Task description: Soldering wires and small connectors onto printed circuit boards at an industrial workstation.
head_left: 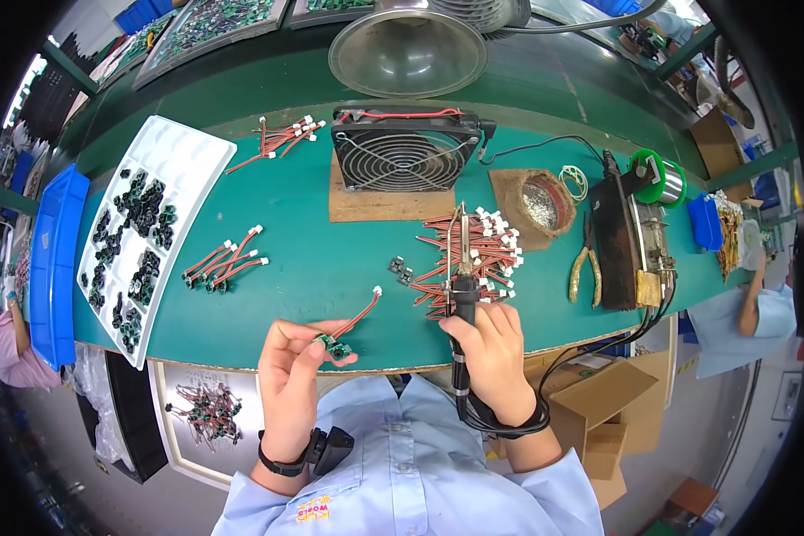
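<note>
Left hand (pixel 288 362): fingers pinched on a small green circuit board (pixel 339 349) with dark components, held above the table's near edge; from it a red-and-black wire lead (pixel 360 314), tipped by a white connector, is angled up and to the right. Right hand (pixel 493 350): fingers closed round a black-handled soldering iron (pixel 464 299), tip pointed away; some fingertips are hidden by the handle. Beneath the iron, partly covered by it: a heap of red-and-black leads with white connectors (pixel 496 250), laid on the green-topped table (pixel 317 259). Beyond, on a brown board: a round, rusty-rimmed dish (pixel 566 217), silvery bits contained. To the left: a white plastic compartmented tray (pixel 201 152), dark-and-green boards clustered inside; beside it, a blue plastic bin (pixel 58 268), contents not discernible. Below table level: a pale rimmed tray (pixel 248 402), wired boards heaped within, individual pieces indistinct.
</note>
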Demonstrator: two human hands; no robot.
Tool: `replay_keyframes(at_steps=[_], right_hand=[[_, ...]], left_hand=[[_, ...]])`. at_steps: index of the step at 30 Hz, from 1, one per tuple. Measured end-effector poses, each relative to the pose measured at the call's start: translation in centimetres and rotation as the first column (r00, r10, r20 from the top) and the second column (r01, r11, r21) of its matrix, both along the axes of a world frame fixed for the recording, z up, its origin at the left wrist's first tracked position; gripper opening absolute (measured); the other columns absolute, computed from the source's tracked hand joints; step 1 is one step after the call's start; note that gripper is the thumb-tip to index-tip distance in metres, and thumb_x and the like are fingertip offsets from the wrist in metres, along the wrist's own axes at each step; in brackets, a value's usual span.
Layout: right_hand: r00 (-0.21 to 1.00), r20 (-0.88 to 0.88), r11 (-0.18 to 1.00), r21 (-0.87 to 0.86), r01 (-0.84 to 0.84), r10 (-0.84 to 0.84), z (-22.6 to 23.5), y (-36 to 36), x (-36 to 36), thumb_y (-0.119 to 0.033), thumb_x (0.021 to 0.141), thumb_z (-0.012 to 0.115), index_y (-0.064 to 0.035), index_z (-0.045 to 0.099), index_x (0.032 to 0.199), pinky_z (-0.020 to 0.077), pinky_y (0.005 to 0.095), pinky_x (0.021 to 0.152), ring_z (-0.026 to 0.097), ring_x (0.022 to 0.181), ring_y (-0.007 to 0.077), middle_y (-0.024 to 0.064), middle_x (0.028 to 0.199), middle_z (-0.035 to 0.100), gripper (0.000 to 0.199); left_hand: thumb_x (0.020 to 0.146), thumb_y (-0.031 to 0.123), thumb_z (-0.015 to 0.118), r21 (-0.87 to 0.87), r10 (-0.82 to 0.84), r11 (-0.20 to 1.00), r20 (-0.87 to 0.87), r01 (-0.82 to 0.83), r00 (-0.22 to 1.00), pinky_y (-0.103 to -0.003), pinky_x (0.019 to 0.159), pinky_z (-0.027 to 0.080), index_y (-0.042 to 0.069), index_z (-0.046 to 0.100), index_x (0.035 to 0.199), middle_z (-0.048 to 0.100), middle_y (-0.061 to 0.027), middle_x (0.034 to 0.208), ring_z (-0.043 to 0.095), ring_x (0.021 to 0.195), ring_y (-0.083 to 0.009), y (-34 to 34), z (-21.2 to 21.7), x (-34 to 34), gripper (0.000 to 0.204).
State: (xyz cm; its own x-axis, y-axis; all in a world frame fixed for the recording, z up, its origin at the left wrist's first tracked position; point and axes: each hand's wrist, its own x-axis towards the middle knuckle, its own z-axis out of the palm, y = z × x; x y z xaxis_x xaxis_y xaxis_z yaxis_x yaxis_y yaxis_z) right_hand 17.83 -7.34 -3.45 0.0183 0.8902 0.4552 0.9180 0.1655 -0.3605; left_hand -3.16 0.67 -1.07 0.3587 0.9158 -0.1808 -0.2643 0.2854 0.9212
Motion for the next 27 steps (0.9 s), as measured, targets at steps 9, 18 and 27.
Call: replay_keyframes(at_steps=[9, 18, 27], right_hand=[[0.971, -0.237, 0.995, 0.094, 0.019, 0.004, -0.9, -0.1, -0.5, 0.008, 0.071, 0.064, -0.0073, 0.046, 0.100, 0.0449, 0.0346, 0.065, 0.058, 0.070, 0.0231, 0.0109, 0.084, 0.059, 0.038], [0.569, -0.821, 0.994, 0.098, 0.047, 0.054, 2.9, -1.2, -3.2, 0.013, 0.077, 0.062, -0.0066, 0.036, 0.107, 0.0503, 0.0289, 0.065, 0.062, 0.074, 0.0178, 0.0130, 0.083, 0.060, 0.045], [0.387, -0.921, 0.998, 0.040, -0.038, 0.051, 4.3, -1.7, -3.0, 0.011, 0.076, 0.064, -0.0071, 0.035, 0.108, 0.0492, 0.0263, 0.064, 0.061, 0.072, 0.0155, 0.0142, 0.083, 0.059, 0.047]], left_hand=[[0.091, 0.008, 0.048, 0.030, -0.053, 0.998, 0.015, 0.053, 0.998, -0.031, 0.072, 0.051, 0.002, 0.047, 0.098, 0.058, -0.0149, 0.103, 0.055, 0.084, -0.0131, -0.4, -0.4, 1.2, 0.009], [0.089, -0.002, 0.050, 0.225, -0.220, 0.945, -0.096, 0.237, 0.971, -0.029, 0.078, 0.049, -0.001, 0.050, 0.109, 0.055, -0.0111, 0.102, 0.056, 0.093, -0.0142, -1.1, 0.2, 2.0, 0.020], [0.088, -0.003, 0.052, 0.178, -0.337, 0.933, 0.120, 0.314, 0.934, -0.027, 0.080, 0.047, -0.002, 0.052, 0.108, 0.055, -0.0113, 0.103, 0.056, 0.095, -0.0144, -1.3, 1.6, 3.3, 0.020]])
